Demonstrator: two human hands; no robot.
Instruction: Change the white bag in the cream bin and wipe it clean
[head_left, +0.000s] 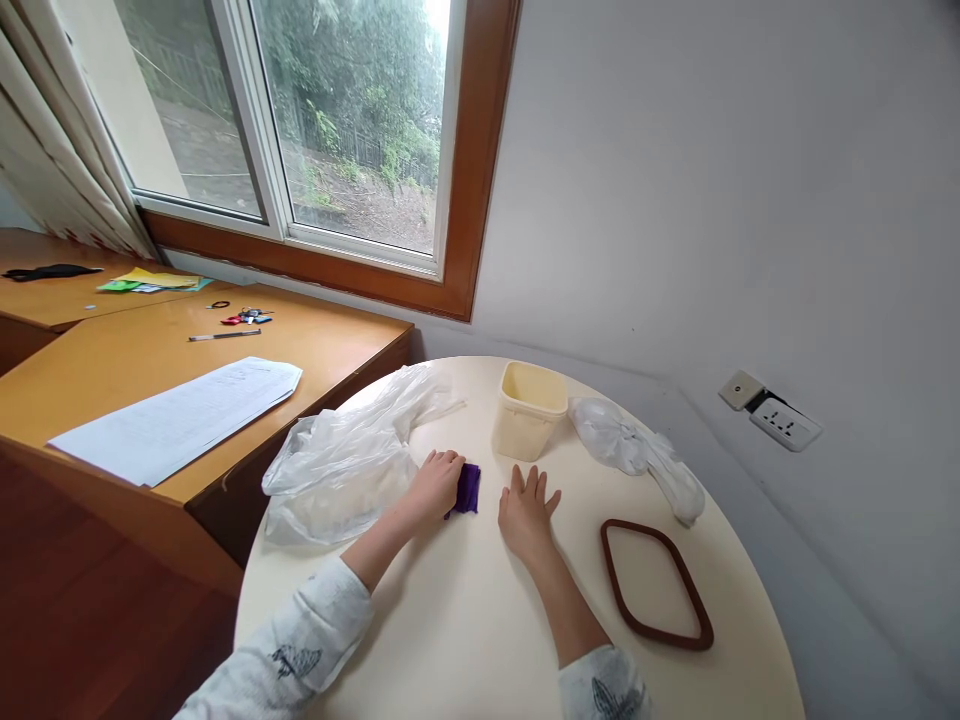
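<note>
My left hand (438, 484) rests on the round table with its fingers curled over the left side of a small dark purple cloth (469, 490). The cloth looks folded and lies flat on the tabletop; part of it is hidden under the hand. To the right, my right hand (526, 512) lies palm down on the table, fingers spread, holding nothing. Just beyond it stands an upright cream plastic container (529, 415) with no lid on. Left of my left hand is a crumpled clear plastic bag (345, 470) with something pale inside.
A brown rounded frame (611, 575) lies at the right of the cream table (450, 640). A knotted white plastic bag (637, 450) sits near the wall. On the wooden desk (330, 340) at left are papers (187, 415), a pen (225, 336) and keys (249, 316).
</note>
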